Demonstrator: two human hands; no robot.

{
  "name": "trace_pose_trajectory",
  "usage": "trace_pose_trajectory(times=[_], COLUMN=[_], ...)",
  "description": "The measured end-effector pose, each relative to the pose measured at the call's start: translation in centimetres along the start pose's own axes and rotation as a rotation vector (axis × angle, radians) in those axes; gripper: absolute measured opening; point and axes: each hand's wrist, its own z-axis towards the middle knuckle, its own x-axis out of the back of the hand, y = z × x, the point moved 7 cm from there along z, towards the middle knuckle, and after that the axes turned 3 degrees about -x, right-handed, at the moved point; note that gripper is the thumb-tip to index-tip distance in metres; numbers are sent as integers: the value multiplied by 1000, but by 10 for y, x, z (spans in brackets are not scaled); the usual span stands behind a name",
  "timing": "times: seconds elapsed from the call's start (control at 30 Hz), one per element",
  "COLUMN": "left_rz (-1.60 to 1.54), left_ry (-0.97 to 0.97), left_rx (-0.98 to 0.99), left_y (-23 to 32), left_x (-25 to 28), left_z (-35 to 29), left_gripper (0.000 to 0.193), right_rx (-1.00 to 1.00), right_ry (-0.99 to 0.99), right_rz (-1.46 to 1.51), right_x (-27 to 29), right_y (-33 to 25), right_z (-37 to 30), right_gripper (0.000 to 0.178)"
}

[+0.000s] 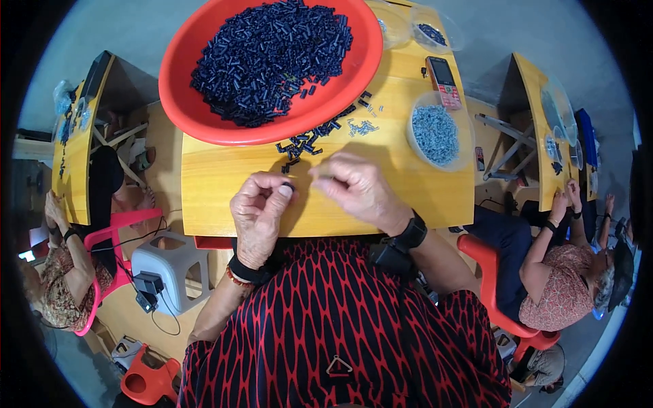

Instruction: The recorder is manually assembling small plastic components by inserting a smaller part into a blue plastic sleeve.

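My left hand [260, 209] pinches a small dark plastic piece [288, 185] between thumb and fingertips, just above the near part of the yellow table [216, 173]. To its right, my right hand [359, 189] has its thumb and fingers drawn together. Motion smears its fingertips, and I cannot make out what they hold. The hands are slightly apart. Beyond them, loose dark tube-shaped pieces [305, 143] lie scattered by a large red basin [175, 95] heaped with similar dark pieces [269, 54]. Beside these is a small pile of pale pieces [362, 127].
A clear tub of small pale grey-blue pieces [435, 136] stands at the right, with a red keypad phone [443, 80] against it. Another clear tub [454, 42] is at the back right. A grey stool [160, 268] stands left. People sit at side tables on both sides.
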Motion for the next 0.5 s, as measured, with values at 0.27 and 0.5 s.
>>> trace_pose_trajectory(times=[0.27,0.5], left_rz=[60,124], left_ry=[128,53], left_rx=[-22,-38], left_y=[-10,-10], left_x=[24,20], left_z=[5,3], left_gripper=[9,11], right_rx=[87,151], right_ry=[289,206], right_rz=[-552,-678], right_x=[49,38], right_y=[14,11], right_z=[7,4], right_gripper=[18,17])
